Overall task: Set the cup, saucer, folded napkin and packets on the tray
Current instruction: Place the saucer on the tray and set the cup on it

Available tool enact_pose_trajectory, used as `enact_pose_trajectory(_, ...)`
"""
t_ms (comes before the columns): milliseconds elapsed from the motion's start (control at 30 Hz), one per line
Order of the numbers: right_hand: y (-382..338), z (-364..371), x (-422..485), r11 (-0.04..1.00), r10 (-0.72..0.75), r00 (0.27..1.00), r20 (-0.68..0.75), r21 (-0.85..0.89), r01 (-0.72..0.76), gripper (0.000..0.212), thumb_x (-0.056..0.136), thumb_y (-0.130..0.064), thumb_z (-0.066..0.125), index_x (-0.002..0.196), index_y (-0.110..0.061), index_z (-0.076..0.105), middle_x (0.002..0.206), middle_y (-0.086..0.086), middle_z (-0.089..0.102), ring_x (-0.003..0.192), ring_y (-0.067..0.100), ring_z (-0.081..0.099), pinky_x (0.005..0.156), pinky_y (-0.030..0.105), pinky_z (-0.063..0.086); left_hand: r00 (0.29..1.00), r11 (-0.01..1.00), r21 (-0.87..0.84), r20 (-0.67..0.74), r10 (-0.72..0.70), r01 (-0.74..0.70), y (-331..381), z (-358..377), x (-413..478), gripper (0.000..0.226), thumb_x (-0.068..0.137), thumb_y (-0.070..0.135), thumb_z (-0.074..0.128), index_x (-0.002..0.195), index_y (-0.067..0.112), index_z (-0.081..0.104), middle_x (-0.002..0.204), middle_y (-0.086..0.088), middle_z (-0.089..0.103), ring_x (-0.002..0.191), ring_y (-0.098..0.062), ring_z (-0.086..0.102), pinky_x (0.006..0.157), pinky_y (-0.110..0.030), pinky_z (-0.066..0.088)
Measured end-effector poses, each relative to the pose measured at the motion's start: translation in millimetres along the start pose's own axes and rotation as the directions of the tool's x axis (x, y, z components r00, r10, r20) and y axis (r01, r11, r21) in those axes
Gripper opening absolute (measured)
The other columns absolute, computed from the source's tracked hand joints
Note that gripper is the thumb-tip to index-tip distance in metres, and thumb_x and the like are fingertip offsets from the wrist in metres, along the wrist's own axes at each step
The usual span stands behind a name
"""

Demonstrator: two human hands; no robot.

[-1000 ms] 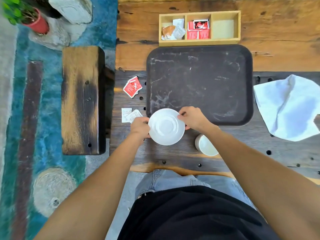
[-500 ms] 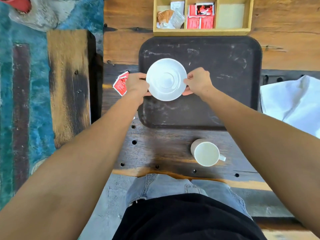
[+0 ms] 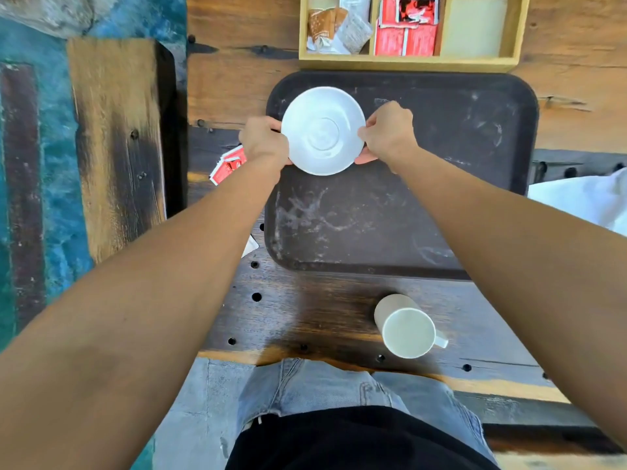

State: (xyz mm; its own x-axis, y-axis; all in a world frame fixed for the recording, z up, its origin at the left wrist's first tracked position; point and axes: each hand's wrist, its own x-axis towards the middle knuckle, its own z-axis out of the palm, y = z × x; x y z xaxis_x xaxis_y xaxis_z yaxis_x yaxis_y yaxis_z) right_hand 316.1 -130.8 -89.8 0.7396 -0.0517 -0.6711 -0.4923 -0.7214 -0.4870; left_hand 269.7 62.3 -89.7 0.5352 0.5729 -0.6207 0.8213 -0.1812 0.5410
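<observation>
Nearest, behind the right forearm toward the body: white ceramic cup (image 3: 409,330) upright on the dark plank table (image 3: 305,313), mouth up, looks empty. Short handle sticks out to the right. Cup is off the tray, well apart from both hands.

Table top is rough weathered wood with round holes drilled in it.

Beyond the cup, under both forearms: dark brown tray (image 3: 424,205), rounded rectangle, long axis left-right, low raised rim, surface scuffed with whitish smears. Near right corner is covered by the right arm.

Just behind the left wrist: a white packet (image 3: 250,246), only a corner shows past the arm. Red packets (image 3: 227,166) sit directly beside the left hand, off the tray's left edge, partly hidden by the wrist; print unreadable.

White cloth napkin (image 3: 583,201) far out to the right of the right hand, cut off by frame edge; can't tell whether it is folded.

Left hand (image 3: 263,140) and right hand (image 3: 388,132) each pinch opposite rim edges of the white saucer (image 3: 324,130), fingers curled under. Saucer is round, glossy, face up and level, over the tray's far left part. Can't tell if it touches the tray.

Past the hands: pale wooden organizer box (image 3: 407,61), three compartments: brown and white packets at left, red packets in the middle, right one looks bare. Top cut off.
</observation>
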Motion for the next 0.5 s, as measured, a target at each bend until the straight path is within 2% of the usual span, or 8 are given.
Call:
enact_pose_trajectory(100,2,-2,-2,1.000,0.007,1.000,0.016,0.009,-0.007,0.023,0.093,-0.003,0.051,0.103,0.002,0.071,0.102,0.021,0.073,0.077,0.036,0.077,0.076,0.042,0.065,0.999,0.997,0.067,-0.039,0.031,-0.028,-1,2,3,0.030,0.085,-0.009,0.062,0.105,0.009,0.076,0.119,-0.017,0.069,0.106,-0.037,0.067,0.075,-0.050,0.064)
enact_pose_trajectory(200,8,-4,-8,0.995,0.002,0.999,0.051,0.095,-0.007,0.022,0.096,-0.009,0.055,0.099,0.004,0.072,0.087,0.021,0.076,0.072,0.032,0.078,0.073,0.040,0.066,0.999,0.996,0.080,-0.028,0.038,-0.036,-3,0,-2,0.025,0.087,0.001,0.061,0.106,0.015,0.068,0.115,-0.014,0.067,0.105,-0.035,0.069,0.082,-0.046,0.063)
enact_pose_trajectory(267,15,-6,-15,0.990,-0.011,0.996,0.084,0.140,-0.001,0.026,0.099,-0.017,0.057,0.102,0.003,0.072,0.089,0.020,0.077,0.077,0.028,0.079,0.072,0.037,0.066,1.000,0.998,0.048,-0.003,0.030,-0.030,-6,-2,-12,0.022,0.087,0.008,0.060,0.106,0.019,0.062,0.112,-0.011,0.068,0.103,-0.033,0.070,0.083,-0.045,0.063)
enact_pose_trajectory(367,32,-9,-34,0.979,-0.014,0.992,0.124,0.205,-0.012,0.028,0.099,-0.022,0.059,0.106,0.002,0.070,0.098,0.018,0.077,0.084,0.028,0.078,0.073,0.032,0.065,0.999,0.997,0.056,0.013,0.044,-0.044,-18,-6,-32,0.032,0.089,0.010,0.061,0.120,0.015,0.061,0.115,-0.011,0.070,0.105,-0.030,0.069,0.087,-0.047,0.061)
enact_pose_trajectory(500,70,-13,-75,0.969,-0.032,0.984,0.176,0.246,-0.012,0.017,0.097,-0.021,0.059,0.102,-0.009,0.069,0.103,0.015,0.076,0.093,0.029,0.077,0.087,0.039,0.063,0.989,0.986,0.112,0.092,0.113,-0.123,-50,-13,-68,0.049,0.091,0.009,0.064,0.139,0.015,0.054,0.128,-0.010,0.065,0.118,-0.026,0.063,0.104,-0.040,0.051)
